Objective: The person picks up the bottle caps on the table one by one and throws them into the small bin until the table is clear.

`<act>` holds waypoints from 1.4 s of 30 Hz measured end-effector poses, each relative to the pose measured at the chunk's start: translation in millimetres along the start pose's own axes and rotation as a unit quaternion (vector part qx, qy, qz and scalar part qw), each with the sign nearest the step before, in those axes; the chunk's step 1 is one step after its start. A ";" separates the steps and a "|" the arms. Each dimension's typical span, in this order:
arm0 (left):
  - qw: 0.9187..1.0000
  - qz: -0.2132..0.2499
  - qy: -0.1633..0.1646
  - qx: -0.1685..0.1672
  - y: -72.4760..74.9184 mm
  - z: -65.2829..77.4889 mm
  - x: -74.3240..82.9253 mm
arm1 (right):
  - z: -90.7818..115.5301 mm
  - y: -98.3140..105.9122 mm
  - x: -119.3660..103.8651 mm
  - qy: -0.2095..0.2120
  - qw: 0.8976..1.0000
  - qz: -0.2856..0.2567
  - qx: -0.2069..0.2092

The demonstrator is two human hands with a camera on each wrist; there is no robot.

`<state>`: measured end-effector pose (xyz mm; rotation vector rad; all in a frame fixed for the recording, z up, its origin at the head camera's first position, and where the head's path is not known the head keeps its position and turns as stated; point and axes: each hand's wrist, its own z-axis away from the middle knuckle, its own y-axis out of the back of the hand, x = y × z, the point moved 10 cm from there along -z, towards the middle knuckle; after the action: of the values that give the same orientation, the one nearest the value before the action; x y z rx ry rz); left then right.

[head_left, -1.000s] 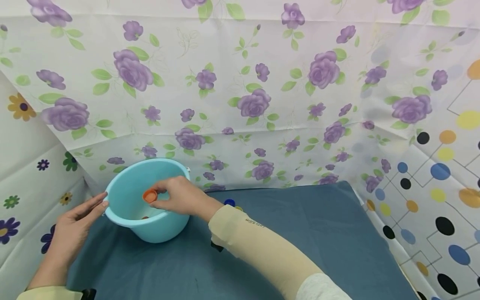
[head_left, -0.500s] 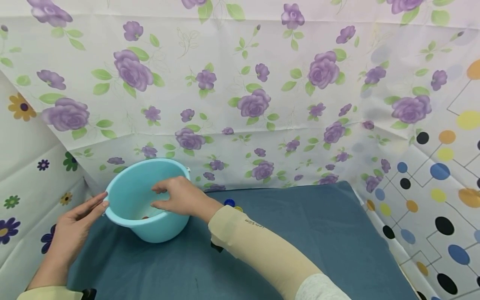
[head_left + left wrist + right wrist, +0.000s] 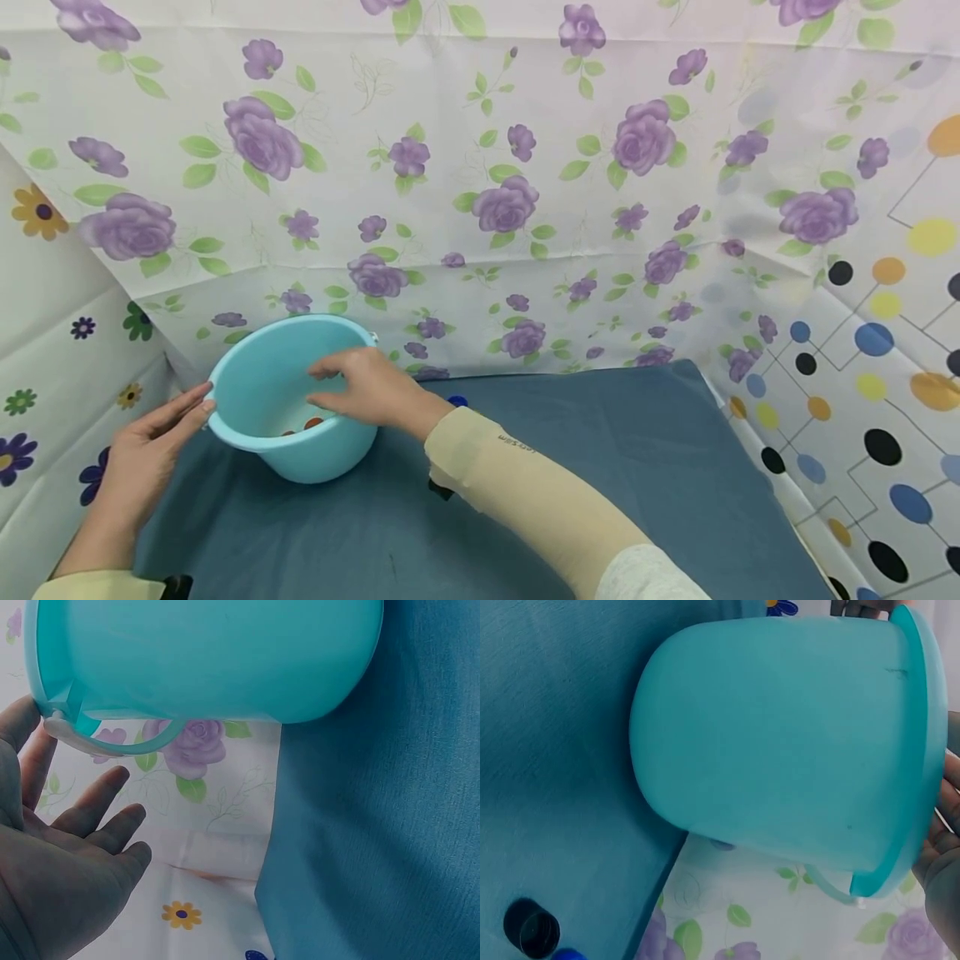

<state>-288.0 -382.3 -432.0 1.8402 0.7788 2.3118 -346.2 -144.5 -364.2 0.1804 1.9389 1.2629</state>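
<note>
A light blue bucket point(image 3: 318, 458) stands on the cloth, its mouth facing the head camera. My left hand point(image 3: 142, 454) pinches its left rim between thumb and fingers; in the left wrist view the hand point(image 3: 71, 862) has its other fingers spread below the bucket's handle point(image 3: 142, 746). Over the bucket's mouth is my right hand point(image 3: 375, 387), thumb and fingers parted, holding nothing. Inside the bucket lie an orange cap point(image 3: 313, 422) and another small orange piece point(image 3: 288, 433), mostly hidden by the rim.
A blue cap point(image 3: 457, 402) sits on the blue-grey cloth point(image 3: 600, 450), partly behind the right sleeve. The right wrist view shows a dark cylindrical piece point(image 3: 531, 928) beside it. Flowered sheeting point(image 3: 465, 225) rises behind, and dotted sheeting point(image 3: 885, 375) stands at the right.
The orange cap that my right hand pinched a second ago has been let go and lies in the bucket. My right hand has shifted slightly right; the left keeps its hold.
</note>
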 end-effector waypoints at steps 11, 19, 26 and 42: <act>1.000 -0.014 0.017 0.009 0.8 -2.3 -0.2 | 24.6 36.1 13.5 0.024 0.998 0.010 0.063; 0.999 -0.021 0.029 0.011 4.0 -1.4 -3.1 | 56.5 56.4 50.9 0.011 0.994 -0.006 0.106; 1.000 -0.016 0.025 0.006 4.0 -1.8 -3.4 | 89.7 61.5 93.9 -0.038 0.994 -0.009 0.106; 1.000 -0.003 0.006 0.001 0.4 -0.7 0.4 | 161.2 46.4 180.0 -0.127 0.986 0.019 0.104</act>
<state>-288.7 -382.8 -431.6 1.8243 0.7884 2.3212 -370.5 83.7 -452.9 0.4638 1.8483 1.0065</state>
